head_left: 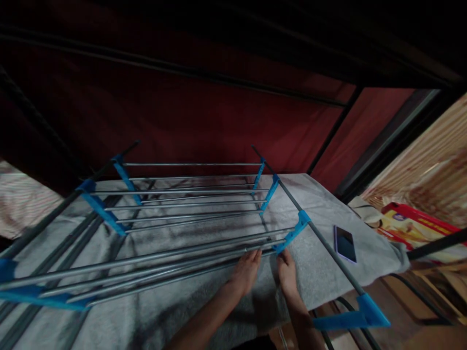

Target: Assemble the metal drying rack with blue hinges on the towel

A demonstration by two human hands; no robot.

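Note:
A rack of grey metal tubes (175, 255) joined by blue plastic brackets (292, 234) lies across the middle, like a shoe rack partly on its side. My left hand (247, 268) is closed at the right end of the lowest front tubes, its fingertips over the metal. Just right of it, my right hand (287, 273) is closed at the lower end of the blue bracket on the front right, its fingers partly hidden under it. At the near right corner, another blue bracket (365, 315) sits on the long side pole (332, 253).
A grey cloth (310, 267) covers the surface under the rack. A phone (345, 243) lies on it at the right. Beyond the right edge is a red and yellow package (408, 226). Dark red fabric (204, 116) on a dark frame stands behind.

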